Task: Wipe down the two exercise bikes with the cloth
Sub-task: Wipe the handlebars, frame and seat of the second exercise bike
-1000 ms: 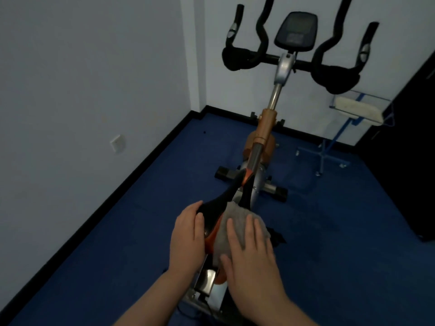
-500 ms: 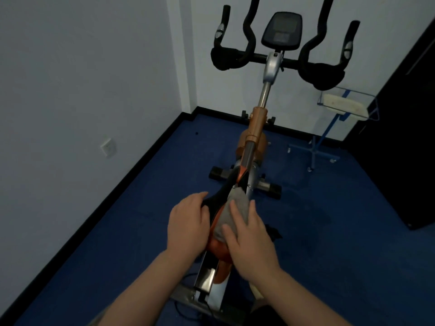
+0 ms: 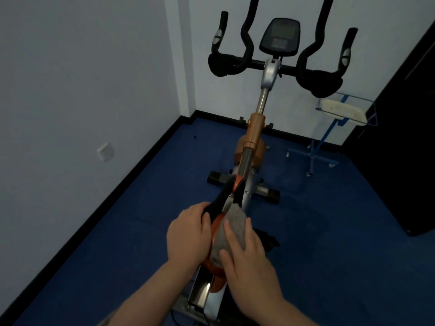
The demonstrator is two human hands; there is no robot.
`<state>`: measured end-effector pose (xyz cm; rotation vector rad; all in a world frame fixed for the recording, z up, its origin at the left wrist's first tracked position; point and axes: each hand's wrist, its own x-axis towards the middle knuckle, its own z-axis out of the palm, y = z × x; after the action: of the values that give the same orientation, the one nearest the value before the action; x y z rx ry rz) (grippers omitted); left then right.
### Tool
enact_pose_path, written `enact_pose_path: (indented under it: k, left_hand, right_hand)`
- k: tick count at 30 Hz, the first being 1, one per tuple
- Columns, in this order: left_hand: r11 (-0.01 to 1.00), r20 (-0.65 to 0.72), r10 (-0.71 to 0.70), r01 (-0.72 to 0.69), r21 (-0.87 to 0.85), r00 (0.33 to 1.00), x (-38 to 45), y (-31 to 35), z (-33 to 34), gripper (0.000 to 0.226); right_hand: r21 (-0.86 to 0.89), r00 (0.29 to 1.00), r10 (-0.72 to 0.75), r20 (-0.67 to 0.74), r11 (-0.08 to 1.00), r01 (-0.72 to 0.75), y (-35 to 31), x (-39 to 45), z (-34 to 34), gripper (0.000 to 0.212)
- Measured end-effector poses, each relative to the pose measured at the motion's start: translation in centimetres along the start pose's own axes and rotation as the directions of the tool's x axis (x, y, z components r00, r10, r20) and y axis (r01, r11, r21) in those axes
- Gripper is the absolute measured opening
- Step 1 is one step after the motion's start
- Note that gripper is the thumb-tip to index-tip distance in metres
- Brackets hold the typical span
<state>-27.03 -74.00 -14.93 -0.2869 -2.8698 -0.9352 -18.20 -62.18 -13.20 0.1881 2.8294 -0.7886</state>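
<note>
Head view, right hand (image 3: 249, 260) presses cloth (image 3: 231, 228) (flat-fingered)

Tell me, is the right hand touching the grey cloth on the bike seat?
Touching. The head view shows the right hand lying flat on the grey cloth, fingers spread over it, pressing it onto the seat, with no gap between them.
</note>
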Motion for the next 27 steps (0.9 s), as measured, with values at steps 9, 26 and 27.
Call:
enact_pose_path:
  k: [9,26,27]
  left_hand:
    - [0.989,0.153,-0.145,0.150,-0.017,0.977,1.2,0.4,-0.4,0.031]
    - [0.908,0.099,-0.403,0.384,0.170,0.910,2.8,1.9,0.3,0.037]
    - [0.900,0.087,-0.419,0.401,0.171,0.904,2.7,2.0,0.3,0.037]
  right_hand:
    - [-0.037,0.999,-0.024,0.047,0.999,0.026,0.5,3.9,-0.8,0.057]
    - [-0.104,0.969,-0.246,0.012,0.964,0.246,5.5,14.0,-3.8,0.058]
    - [-0.081,0.967,-0.255,0.026,0.963,0.256,5.4,14.7,-4.2,0.056]
